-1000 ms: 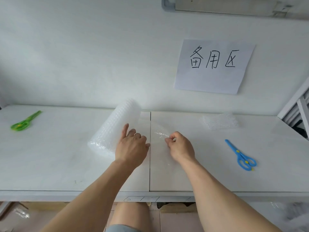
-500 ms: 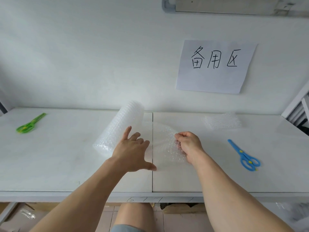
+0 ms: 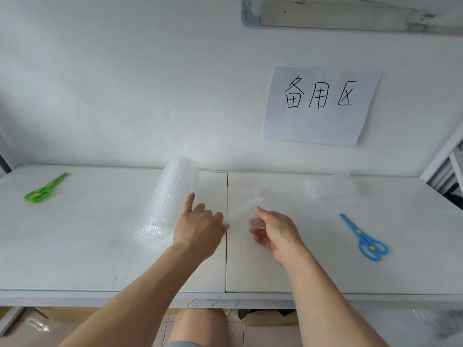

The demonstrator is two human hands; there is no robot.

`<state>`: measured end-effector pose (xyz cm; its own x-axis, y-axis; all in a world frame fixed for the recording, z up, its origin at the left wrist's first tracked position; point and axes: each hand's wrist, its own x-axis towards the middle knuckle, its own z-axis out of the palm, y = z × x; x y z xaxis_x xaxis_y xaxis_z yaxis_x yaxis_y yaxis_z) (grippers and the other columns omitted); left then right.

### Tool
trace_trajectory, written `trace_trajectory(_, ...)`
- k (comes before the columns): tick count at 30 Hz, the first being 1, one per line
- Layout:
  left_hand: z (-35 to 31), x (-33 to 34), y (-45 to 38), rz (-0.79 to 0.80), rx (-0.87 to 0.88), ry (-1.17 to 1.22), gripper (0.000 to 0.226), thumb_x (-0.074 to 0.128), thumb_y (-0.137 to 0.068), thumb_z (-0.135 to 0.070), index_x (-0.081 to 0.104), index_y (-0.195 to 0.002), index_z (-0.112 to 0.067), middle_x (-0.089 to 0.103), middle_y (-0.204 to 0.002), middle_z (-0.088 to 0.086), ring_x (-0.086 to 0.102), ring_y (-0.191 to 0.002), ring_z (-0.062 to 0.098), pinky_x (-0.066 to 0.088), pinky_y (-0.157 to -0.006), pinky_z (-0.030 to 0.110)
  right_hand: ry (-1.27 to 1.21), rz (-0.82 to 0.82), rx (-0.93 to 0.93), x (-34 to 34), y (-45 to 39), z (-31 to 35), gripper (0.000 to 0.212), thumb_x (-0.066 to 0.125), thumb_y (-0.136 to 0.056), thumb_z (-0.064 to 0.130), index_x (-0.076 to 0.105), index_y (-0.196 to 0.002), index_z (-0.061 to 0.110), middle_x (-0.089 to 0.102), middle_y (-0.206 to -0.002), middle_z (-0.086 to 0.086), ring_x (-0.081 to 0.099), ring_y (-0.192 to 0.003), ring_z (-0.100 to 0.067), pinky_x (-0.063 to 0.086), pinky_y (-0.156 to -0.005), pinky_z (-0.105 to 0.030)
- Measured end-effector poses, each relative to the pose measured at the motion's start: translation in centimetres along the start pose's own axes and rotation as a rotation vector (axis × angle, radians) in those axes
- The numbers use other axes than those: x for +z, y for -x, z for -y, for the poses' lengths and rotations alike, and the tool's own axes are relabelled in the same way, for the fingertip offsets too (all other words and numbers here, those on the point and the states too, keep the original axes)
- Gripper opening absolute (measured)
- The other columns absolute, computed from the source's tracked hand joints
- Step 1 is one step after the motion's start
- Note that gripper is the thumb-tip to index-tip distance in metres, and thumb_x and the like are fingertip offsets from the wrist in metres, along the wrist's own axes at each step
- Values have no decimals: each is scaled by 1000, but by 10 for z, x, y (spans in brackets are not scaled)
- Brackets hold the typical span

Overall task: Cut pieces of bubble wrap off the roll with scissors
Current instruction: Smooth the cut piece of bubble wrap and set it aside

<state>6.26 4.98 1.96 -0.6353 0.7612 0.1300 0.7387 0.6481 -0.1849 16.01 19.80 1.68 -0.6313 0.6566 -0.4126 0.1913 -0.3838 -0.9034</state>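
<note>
The roll of bubble wrap (image 3: 172, 196) lies on the white table (image 3: 75, 246) just left of the seam between the two tabletops, a clear, dimpled cylinder running from the back wall toward the person; its loose sheet (image 3: 240, 206) spreads rightward across the seam. The left hand (image 3: 199, 229) rests on the roll's near right side, fingers fairly straight and not gripping; the right hand (image 3: 275, 234) pinches the sheet's crumpled free edge between thumb and curled fingers. Blue plastic scissors (image 3: 364, 237) lie to the right, well apart from the hands; green scissors (image 3: 45, 189) lie far left; a small cut piece of bubble wrap (image 3: 330, 186) sits at the back right. A paper sign (image 3: 320, 106) on the wall reads 备用区 in black handwriting; faint digits, perhaps 6-7, mark the table's front edge.
</note>
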Motion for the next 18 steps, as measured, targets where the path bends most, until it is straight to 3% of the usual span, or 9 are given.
trace_trajectory(4,4,-4,3,54,-4,-73,56,32,-94,-61,55,-122,-19,65,-114,2,35,-135,23,-8,-117,49,-20,-52,-61,-9,-2,0,17,65,-93,23,58,-85,9,70,-73,-9,62,-50,-17,51,-48,-25)
trace_trajectory(8,6,-4,3,59,-1,-128,37,34,-99,-41,62,-114,-21,63,-113,2,33,-134,29,-12,-115,52,-79,-93,-52,-15,-1,3,17,63,-94,22,60,-88,7,68,-73,-9,61,-53,-17,52,-51,-27)
trace_trajectory(11,2,-3,3,31,-7,-139,31,35,-99,-30,64,-109,-23,64,-108,2,36,-130,31,-11,-114,51,-197,-83,-3,-13,5,0,28,62,-94,34,58,-90,7,68,-78,-11,64,-61,-20,54,-55,-30)
trace_trajectory(15,-2,-2,4,-10,-21,-108,31,35,-100,-32,62,-113,-25,64,-106,3,37,-129,31,-10,-114,51,-206,-40,-43,-1,13,-14,52,64,-84,60,62,-102,11,73,-93,-12,70,-75,-24,57,-66,-36)
trace_trajectory(18,-4,-3,6,-33,-6,-97,39,30,-102,-43,61,-115,-24,64,-110,3,36,-131,32,-11,-114,52,-83,-42,-111,8,16,-18,39,67,-87,50,66,-97,12,75,-94,-10,72,-75,-22,57,-66,-35)
